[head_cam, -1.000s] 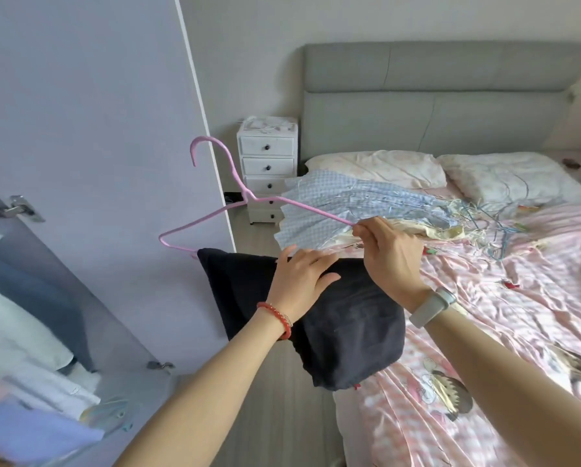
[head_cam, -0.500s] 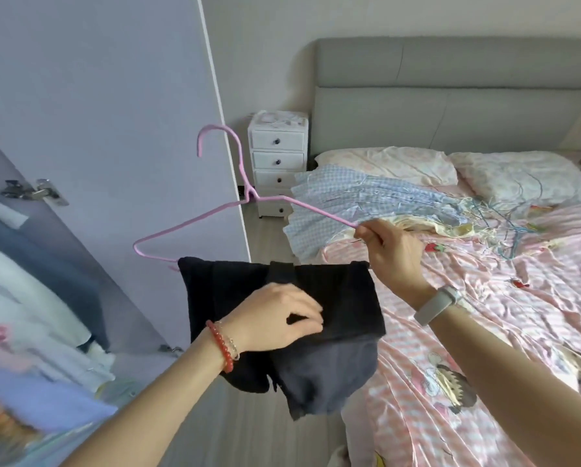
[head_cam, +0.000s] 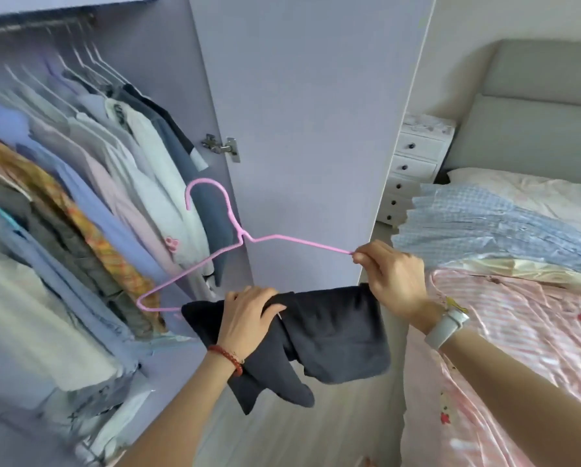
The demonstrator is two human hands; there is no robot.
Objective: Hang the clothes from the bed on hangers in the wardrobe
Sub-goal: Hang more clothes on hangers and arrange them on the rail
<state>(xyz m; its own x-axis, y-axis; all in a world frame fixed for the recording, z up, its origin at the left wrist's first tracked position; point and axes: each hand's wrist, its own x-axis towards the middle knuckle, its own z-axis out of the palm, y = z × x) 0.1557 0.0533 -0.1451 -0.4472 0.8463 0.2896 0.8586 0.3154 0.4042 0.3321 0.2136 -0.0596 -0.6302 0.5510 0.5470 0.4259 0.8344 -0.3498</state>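
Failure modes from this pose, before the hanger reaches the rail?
1. The dark garment is only draped over the pink hanger's bottom bar, bunched under the left hand; it may slide off.
2. The right hand pinches just one end, so the hanger could tilt.
3. The rail looks crowded.

One pink wire hanger (head_cam: 215,261), one dark garment (head_cam: 333,332), two hands, one white bedside drawer chest (head_cam: 414,166), one pillow (head_cam: 518,193).
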